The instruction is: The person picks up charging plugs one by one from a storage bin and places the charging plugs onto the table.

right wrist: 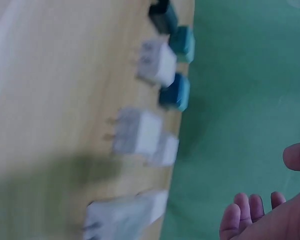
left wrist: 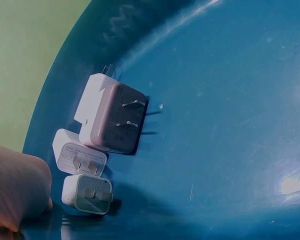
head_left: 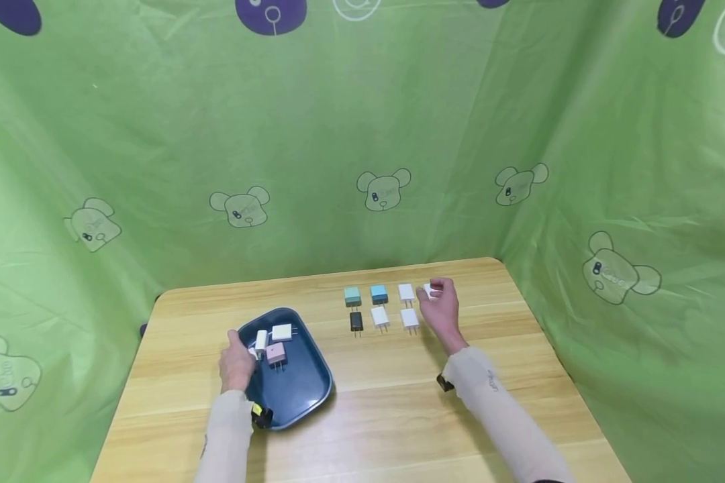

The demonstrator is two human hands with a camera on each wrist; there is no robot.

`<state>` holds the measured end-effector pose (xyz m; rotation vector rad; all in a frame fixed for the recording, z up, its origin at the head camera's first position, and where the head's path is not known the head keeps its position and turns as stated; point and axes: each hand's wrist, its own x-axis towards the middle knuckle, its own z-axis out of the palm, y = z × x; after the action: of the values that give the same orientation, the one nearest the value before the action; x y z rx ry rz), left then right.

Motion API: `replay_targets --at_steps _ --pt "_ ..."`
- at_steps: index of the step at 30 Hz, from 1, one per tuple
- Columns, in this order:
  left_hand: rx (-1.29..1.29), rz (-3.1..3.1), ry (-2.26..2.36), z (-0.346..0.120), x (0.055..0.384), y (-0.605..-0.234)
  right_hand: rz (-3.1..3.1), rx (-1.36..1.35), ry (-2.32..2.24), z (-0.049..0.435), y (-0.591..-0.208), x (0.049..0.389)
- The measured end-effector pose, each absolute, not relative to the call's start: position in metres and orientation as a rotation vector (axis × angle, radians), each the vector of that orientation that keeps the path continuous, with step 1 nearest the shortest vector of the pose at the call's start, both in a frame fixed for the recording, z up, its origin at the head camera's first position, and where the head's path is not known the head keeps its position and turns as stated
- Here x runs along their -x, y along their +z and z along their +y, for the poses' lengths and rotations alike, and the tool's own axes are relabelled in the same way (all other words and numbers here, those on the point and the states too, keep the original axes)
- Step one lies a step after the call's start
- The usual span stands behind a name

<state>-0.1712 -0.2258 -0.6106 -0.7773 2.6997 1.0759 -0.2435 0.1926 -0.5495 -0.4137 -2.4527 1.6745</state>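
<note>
My left hand point(head_left: 237, 362) grips the left rim of a dark blue tray point(head_left: 302, 396). Inside lie a pink charger plug point(head_left: 275, 353) and several white ones, among them a white plug point(head_left: 282, 332) by the far edge; two small white plugs point(left wrist: 82, 159) sit close to the left hand's knuckles in the left wrist view. Over the right end of two rows of plugs hovers my right hand point(head_left: 441, 310), thumb and fingers apart with nothing between them. It partly covers a white plug point(head_left: 430, 290) in the back row. Another white plug point(right wrist: 105, 220) shows below the hand's fingers.
The back row also has a mint plug point(head_left: 352, 296), a blue plug point(head_left: 378, 293) and a white plug point(head_left: 406, 292). In front lie a black plug point(head_left: 356, 321) and white plugs point(head_left: 379, 317). Green curtain point(head_left: 314, 147) hangs behind the wooden table point(head_left: 387, 429).
</note>
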Motion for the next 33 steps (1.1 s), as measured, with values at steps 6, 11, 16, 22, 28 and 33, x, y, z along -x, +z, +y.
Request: replay_targets --at_steps 6,11,16,22,28,33 --pt "0.768 2.709 1.081 -0.225 0.17 -0.609 -2.481 0.257 1.679 0.161 -0.535 0.245" --pt "0.762 2.71 1.085 -0.226 0.17 -0.608 -2.544 0.132 1.696 0.135 -0.53 0.241" --pt "0.765 2.715 1.067 -0.226 0.17 -0.611 -2.603 -0.006 1.701 0.11 -0.53 0.236" --pt "0.773 2.7 1.087 -0.225 0.171 -0.61 -2.647 -0.19 1.678 0.081 -0.526 0.232" --pt "0.777 2.705 1.083 -0.225 0.172 -0.61 -2.711 -0.334 1.615 0.055 -0.525 0.226" --pt "0.772 2.715 1.074 -0.225 0.171 -0.612 -2.775 -0.455 1.554 0.035 -0.525 0.219"
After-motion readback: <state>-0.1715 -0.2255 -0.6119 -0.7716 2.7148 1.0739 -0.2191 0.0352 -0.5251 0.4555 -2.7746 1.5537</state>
